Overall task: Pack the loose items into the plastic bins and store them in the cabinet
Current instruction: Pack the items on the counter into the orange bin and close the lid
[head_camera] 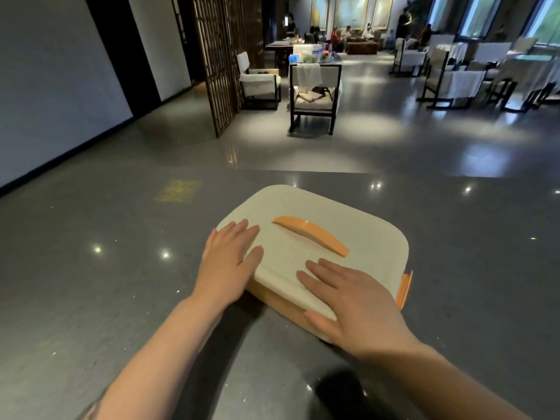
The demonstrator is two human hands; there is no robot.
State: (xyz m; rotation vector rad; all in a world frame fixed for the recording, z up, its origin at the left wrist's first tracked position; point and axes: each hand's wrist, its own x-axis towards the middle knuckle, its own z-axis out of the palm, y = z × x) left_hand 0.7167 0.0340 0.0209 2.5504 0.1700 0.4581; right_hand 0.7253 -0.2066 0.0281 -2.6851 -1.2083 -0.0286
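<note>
**Pressing the lid down on a packed bin**

Two bare forearms are reaching forward from the bottom edge over the dark grey speckled polished desk (91, 268). The right hand (357, 310) is lying flat, fingers spread and straight, on the near right corner of the cream rounded-rectangle plastic lid (303, 207), its thumb hanging over the near edge. The left hand (230, 259) is resting palm-down at the lid's left edge, fingers straight and close together, pointing away from the person. Neither hand is gripping anything; both appear to be pressing.

The lid is sitting on an orange plastic bin (281, 301), which is standing on the desk directly ahead. An orange curved handle (312, 234) is lying along the lid's top, and an orange side latch (404, 287) is sticking out at the right, seemingly not yet fastened.

No loose items are showing, so packing this bin looks finished; clipping it shut and storing it seems to remain. No cabinet is visible. Beyond the desk, dark-framed white-cushioned chairs (312, 95) are standing on a glossy floor.
</note>
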